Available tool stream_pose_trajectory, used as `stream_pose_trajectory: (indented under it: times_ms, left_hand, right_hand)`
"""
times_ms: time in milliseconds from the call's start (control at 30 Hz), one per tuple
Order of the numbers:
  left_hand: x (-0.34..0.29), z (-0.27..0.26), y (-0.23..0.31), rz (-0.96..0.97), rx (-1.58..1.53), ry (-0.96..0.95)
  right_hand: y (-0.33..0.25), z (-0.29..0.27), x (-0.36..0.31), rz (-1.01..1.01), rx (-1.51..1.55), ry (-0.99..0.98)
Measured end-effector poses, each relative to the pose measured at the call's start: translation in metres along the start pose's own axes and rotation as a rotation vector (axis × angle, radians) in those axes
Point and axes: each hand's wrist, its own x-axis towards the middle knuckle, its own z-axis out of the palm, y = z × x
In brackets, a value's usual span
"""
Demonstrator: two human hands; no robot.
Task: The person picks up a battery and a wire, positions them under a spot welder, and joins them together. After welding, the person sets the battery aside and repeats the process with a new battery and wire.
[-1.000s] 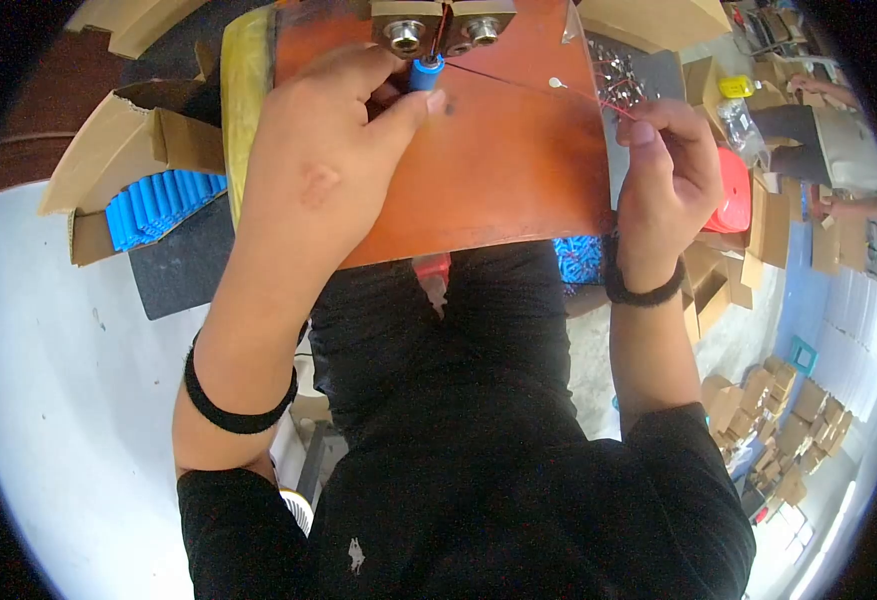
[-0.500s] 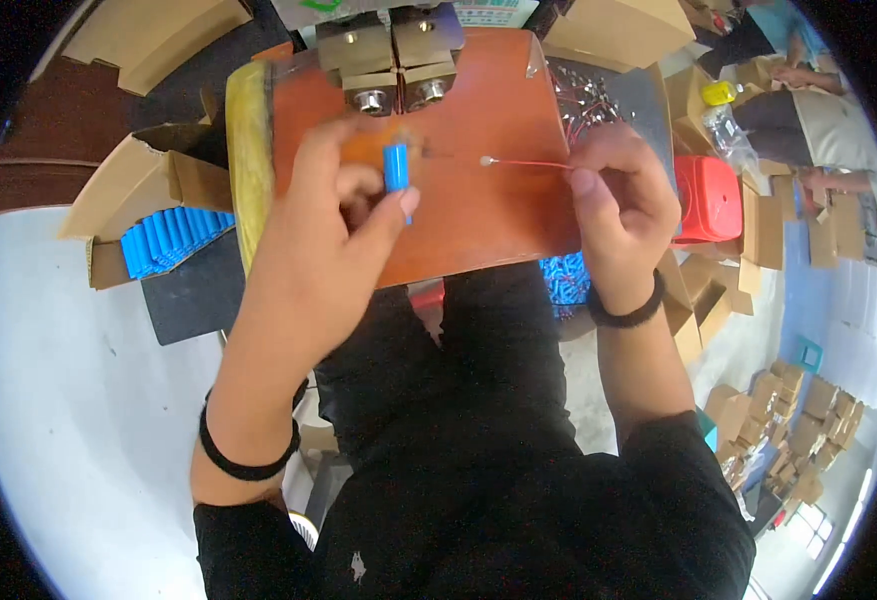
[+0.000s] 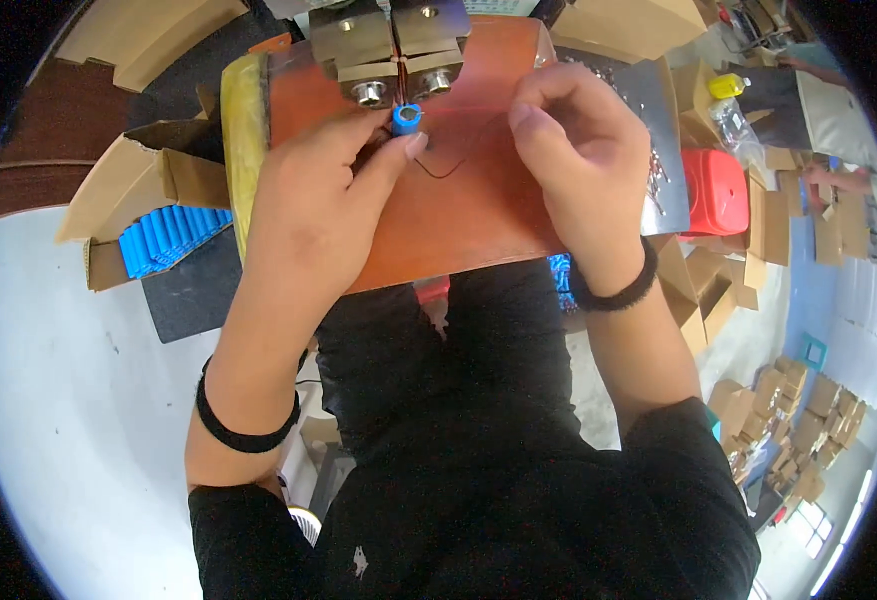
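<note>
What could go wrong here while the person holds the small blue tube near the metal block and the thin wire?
The blue tube is pinched only at the tips of the left hand, so it might slip. The thin wire loops loosely toward the right hand; it could kink or snag. The fingers sit close to the metal block, where they might get pinched.

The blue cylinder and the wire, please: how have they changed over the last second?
The right hand moved in toward the left hand, so the thin wire, stretched straight before, now sags in a loop. The blue cylinder stays pinched in the left fingers below the metal block.
</note>
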Motion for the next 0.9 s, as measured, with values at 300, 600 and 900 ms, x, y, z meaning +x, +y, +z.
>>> stream_pose_trajectory:
  times_ms: [300, 600, 900]
  left_hand:
    - [0.001, 0.007, -0.01, 0.091, -0.061, 0.104]
    - [0.004, -0.003, -0.009, 0.065, 0.139, 0.052]
    - [-0.078, -0.066, -0.06, 0.166, 0.329, 0.307]
  right_hand:
    - [0.007, 0.006, 0.005, -0.032, -0.02, 0.068]
    - [0.0, 0.008, 0.003, -0.004, -0.059, -0.002]
    - [-0.037, -0.087, -0.069, -0.087, -0.211, 0.12]
